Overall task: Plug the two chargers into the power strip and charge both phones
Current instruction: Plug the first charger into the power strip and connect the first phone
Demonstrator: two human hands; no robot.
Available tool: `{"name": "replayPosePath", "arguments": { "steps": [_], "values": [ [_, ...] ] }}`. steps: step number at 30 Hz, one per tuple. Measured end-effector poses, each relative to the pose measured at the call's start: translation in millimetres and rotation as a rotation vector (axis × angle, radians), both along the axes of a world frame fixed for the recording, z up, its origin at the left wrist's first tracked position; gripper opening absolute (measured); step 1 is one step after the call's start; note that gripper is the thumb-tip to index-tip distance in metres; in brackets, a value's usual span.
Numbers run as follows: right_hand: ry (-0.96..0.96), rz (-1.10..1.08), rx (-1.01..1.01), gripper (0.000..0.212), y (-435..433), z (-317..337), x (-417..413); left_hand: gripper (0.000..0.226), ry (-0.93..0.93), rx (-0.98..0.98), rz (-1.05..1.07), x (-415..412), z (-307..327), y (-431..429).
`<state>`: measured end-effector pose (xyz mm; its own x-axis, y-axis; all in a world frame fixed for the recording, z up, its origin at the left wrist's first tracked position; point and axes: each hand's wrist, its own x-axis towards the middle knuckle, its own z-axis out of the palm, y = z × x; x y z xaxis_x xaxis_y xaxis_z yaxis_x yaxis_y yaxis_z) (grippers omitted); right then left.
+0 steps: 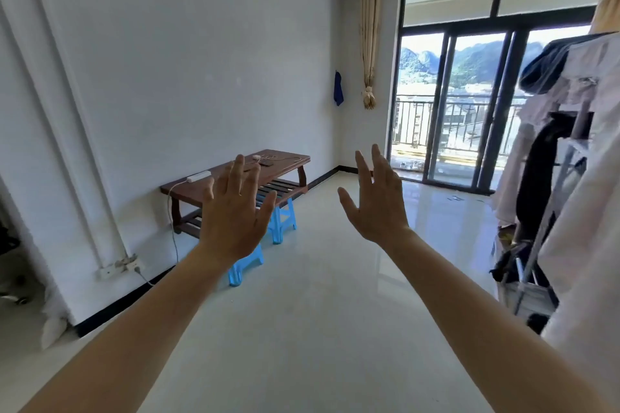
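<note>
A white power strip (198, 176) lies on the near end of a low brown wooden table (288, 161) against the left wall. Its white cord (171, 225) runs down to a wall socket (134, 266). Farther along the tabletop lie a small white charger (256, 156), a thin cable (285, 157) and a dark phone (266, 163). A second phone cannot be made out. My left hand (233, 214) and my right hand (377, 201) are raised in front of me, palms away, fingers spread, holding nothing, well short of the table.
A blue plastic stool (278, 221) stands in front of the table, partly behind my left hand. A clothes rack (550, 178) with hanging garments fills the right side. Glass balcony doors (469, 104) are at the far end. Glossy tiled floor (318, 278) stretches ahead.
</note>
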<state>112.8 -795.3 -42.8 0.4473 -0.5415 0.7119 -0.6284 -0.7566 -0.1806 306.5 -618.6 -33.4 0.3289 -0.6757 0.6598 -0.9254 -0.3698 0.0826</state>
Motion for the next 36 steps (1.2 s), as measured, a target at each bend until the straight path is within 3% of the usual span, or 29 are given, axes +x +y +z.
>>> {"name": "replayPosePath", "arguments": {
  "steps": [8, 20, 24, 29, 36],
  "values": [
    [0.097, 0.033, 0.03, 0.081, -143.7, -20.3, 175.2, 0.077, 0.093, 0.023, 0.069, 167.2, -18.0, -138.5],
    [0.047, 0.019, 0.081, 0.073, -409.7, -55.9, 336.0, 0.07, 0.093, 0.096, 0.0, 335.9, -54.3, -421.1],
    [0.061, 0.024, 0.179, 0.074, -510.1, -70.9, 403.7, 0.067, 0.119, 0.152, 0.04, 397.4, -65.6, -512.2],
    [0.073, 0.105, 0.245, 0.072, -613.7, -56.0, 513.6, 0.072, 0.105, 0.147, 0.145, 494.3, -58.4, -580.7],
    [0.136, 0.317, 0.245, 0.074, -694.0, -74.7, 697.6, 0.076, 0.152, 0.075, 0.294, 642.1, -73.8, -638.8]
  ]
}}
